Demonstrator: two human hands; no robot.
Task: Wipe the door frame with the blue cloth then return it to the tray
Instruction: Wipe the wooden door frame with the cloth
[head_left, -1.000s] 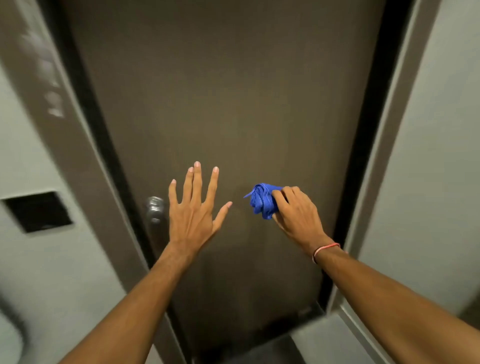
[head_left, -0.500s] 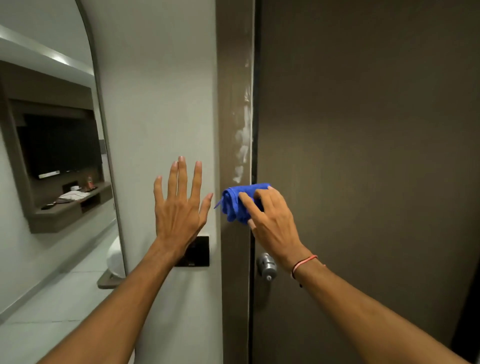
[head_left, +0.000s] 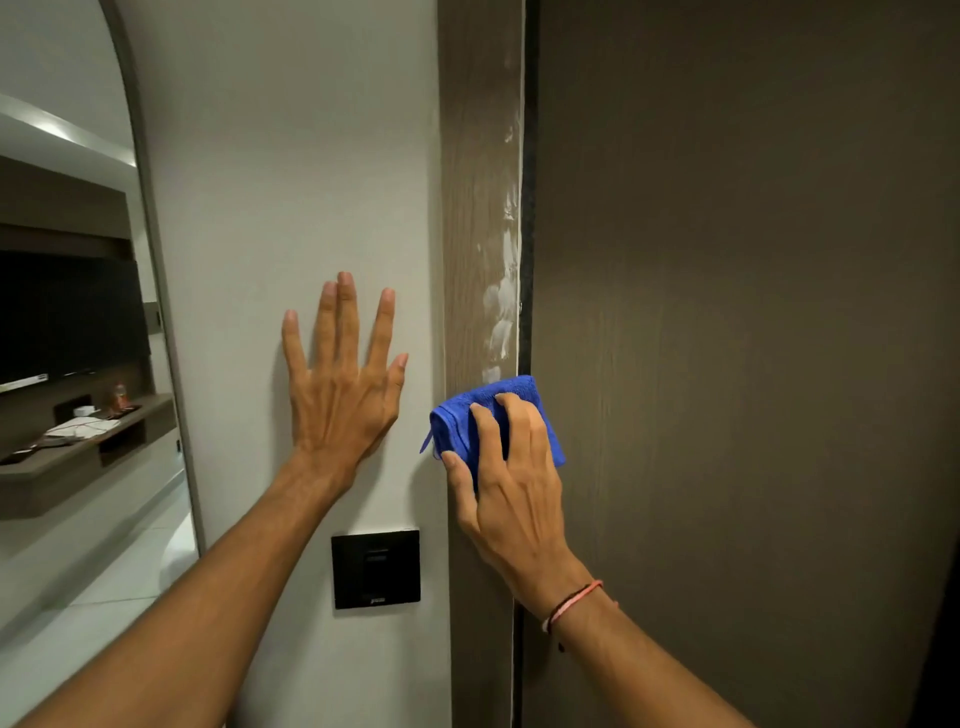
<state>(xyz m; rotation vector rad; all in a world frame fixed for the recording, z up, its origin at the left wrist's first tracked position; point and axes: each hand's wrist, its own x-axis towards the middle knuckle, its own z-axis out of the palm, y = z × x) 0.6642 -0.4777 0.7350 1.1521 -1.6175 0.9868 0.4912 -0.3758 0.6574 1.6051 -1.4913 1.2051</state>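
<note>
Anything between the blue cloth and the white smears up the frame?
Nothing visible. The right hand presses the folded blue microfibre cloth on the wood-grain door frame, with the white smears directly above on bare frame.

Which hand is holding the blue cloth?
The right hand, the one with the wrist band, presses the blue cloth on the door frame. The left hand lies flat and empty on the wall.

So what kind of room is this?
Probably a hotel room or flat entrance: a brown door in its door frame, a tall arched mirror, and a black wall switch.
</note>
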